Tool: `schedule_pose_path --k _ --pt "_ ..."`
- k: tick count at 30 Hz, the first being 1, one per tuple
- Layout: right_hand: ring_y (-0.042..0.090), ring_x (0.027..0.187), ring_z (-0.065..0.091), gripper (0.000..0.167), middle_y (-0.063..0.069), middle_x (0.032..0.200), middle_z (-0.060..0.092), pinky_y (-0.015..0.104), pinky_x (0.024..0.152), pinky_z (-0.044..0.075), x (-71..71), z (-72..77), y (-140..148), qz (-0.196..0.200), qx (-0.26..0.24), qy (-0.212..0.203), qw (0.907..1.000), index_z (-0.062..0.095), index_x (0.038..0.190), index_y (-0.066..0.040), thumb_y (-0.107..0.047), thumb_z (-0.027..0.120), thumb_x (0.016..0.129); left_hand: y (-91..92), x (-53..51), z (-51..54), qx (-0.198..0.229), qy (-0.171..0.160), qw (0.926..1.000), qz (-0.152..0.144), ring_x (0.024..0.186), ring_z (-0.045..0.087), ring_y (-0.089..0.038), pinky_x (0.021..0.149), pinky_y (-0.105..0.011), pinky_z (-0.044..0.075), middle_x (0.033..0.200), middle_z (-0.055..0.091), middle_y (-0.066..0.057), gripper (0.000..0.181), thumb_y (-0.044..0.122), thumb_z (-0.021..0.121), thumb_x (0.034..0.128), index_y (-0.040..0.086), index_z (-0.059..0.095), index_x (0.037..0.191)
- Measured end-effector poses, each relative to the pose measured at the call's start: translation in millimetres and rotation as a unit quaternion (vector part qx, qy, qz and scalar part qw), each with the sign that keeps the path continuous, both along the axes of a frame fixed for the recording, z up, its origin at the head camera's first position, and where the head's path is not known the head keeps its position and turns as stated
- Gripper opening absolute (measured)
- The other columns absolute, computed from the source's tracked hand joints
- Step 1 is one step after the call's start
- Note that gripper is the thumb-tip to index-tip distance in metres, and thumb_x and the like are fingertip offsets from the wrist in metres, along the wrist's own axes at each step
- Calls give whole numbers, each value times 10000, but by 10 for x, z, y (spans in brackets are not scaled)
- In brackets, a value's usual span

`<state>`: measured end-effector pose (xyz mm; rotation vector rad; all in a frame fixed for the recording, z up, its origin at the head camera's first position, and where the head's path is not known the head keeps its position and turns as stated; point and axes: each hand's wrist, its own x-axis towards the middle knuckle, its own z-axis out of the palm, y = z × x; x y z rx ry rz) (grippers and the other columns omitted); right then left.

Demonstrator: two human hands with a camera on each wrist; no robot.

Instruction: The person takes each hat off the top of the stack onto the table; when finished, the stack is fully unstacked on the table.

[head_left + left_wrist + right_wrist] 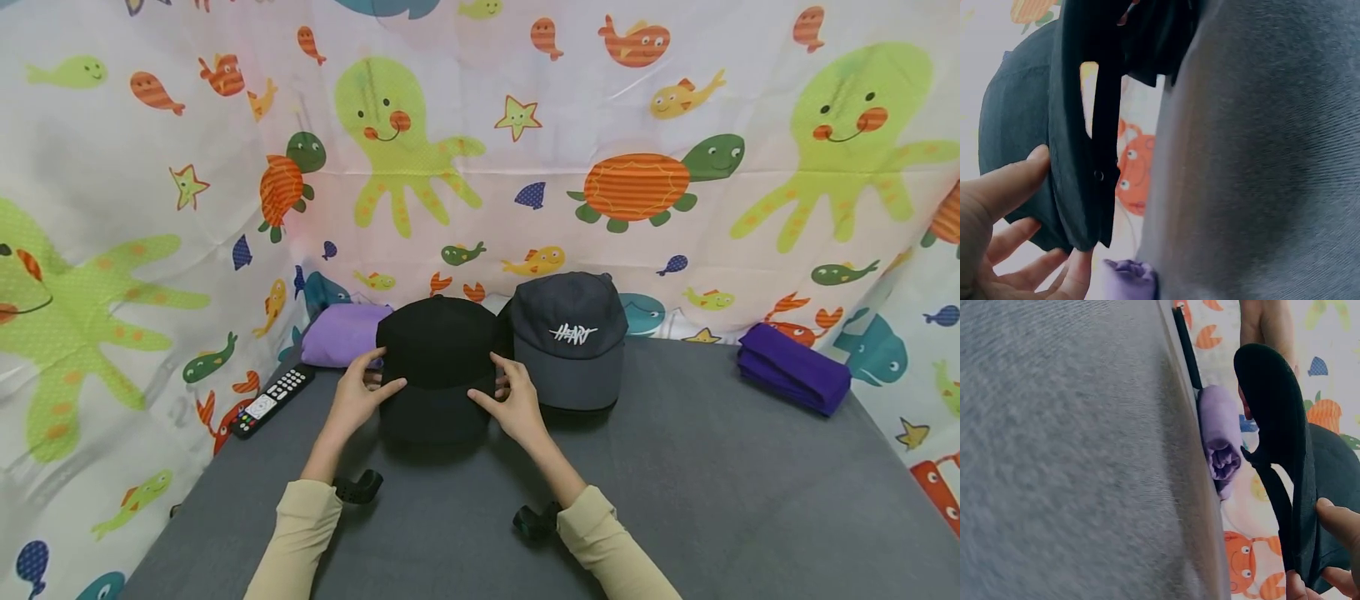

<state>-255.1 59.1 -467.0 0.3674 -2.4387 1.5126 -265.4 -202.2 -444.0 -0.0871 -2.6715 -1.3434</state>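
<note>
Between my two hands is a plain black cap [437, 346], its brim facing me. My left hand [362, 395] pinches its left side, thumb in front near the brim and fingers behind. On the opposite side my right hand [517, 402] grips it the same way. Both wrist views show the cap [1019, 119] raised off the table, with a gap in its back strap [1272, 500]. Right beside it sits a dark navy cap [572, 333] with white "HEART" lettering, partly overlapped by the black one.
A light purple cloth roll [341, 335] lies behind the left hand, near a black remote control [273, 400]. At the far right is a folded dark purple cloth [795, 368]. A patterned curtain [480, 200] hangs along the back and sides of the grey table [712, 483].
</note>
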Motion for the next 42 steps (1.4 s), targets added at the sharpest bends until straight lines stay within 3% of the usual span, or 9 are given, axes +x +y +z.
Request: schedule_pose_path --k 9,14,18,24,27,32,36,42 --pt "316 1119 482 750 187 1386 316 409 888 480 -2 -112 -49 320 225 -211 9990 382 1414 -88 -208 761 778 66 -47 -159 294 -70 9991 286 1030 571 -390 869 -471 472 1281 440 -211 547 195 723 813 36 457 1264" --pt "336 1234 413 826 191 1422 275 433 949 438 3 -169 -56 638 540 -373 9958 325 1443 -86 -229 773 764 76 -94 -262 289 -59 9994 171 1066 547 -401 897 -482 456 1275 453 -211 514 189 714 820 34 472 1246" --pt "388 1314 302 887 210 1474 196 515 1000 362 -1 -202 -32 858 785 -460 9921 276 1461 -82 -252 782 753 66 -138 -345 276 -54 9993 -251 1177 489 -395 959 -485 423 1353 407 -217 600 224 715 823 39 428 1317" --pt "427 1375 137 942 225 1517 67 583 1023 291 -11 -256 23 1286 1158 -717 9823 225 1478 -88 -241 791 742 44 -167 -416 -90 -292 9939 -1063 1343 300 -356 1051 -502 319 1490 255 -178 841 348 731 794 110 273 1458" --pt "428 1369 160 933 239 1514 60 578 1021 298 -19 -271 52 1429 1217 -701 9797 237 1472 -68 -224 793 739 0 -180 -449 -229 -468 9873 -1498 1391 190 -340 1082 -526 244 1529 163 -158 936 392 743 769 139 199 1487" --pt "405 1359 220 884 249 1507 91 542 1028 314 -22 -284 84 1537 1376 -802 9752 265 1460 -52 -255 771 764 -101 -164 -457 -424 -983 9698 -2190 1415 74 -334 1083 -587 166 1552 58 -126 1023 427 762 734 215 120 1502" --pt "421 1359 210 821 265 1500 116 549 1033 301 -5 -274 85 1501 1428 -917 9740 308 1446 -57 -267 750 786 -140 -141 -427 -523 -1057 9626 -2441 1404 85 -373 1064 -610 178 1546 48 -166 1008 397 781 722 189 171 1496" --pt "451 1335 251 724 293 1478 173 560 1020 315 9 -285 44 1285 1423 -808 9781 369 1417 -60 -280 715 820 -159 -130 -397 -756 -833 9656 -2342 1385 128 -418 1048 -615 208 1526 100 -223 917 383 758 752 99 264 1470"
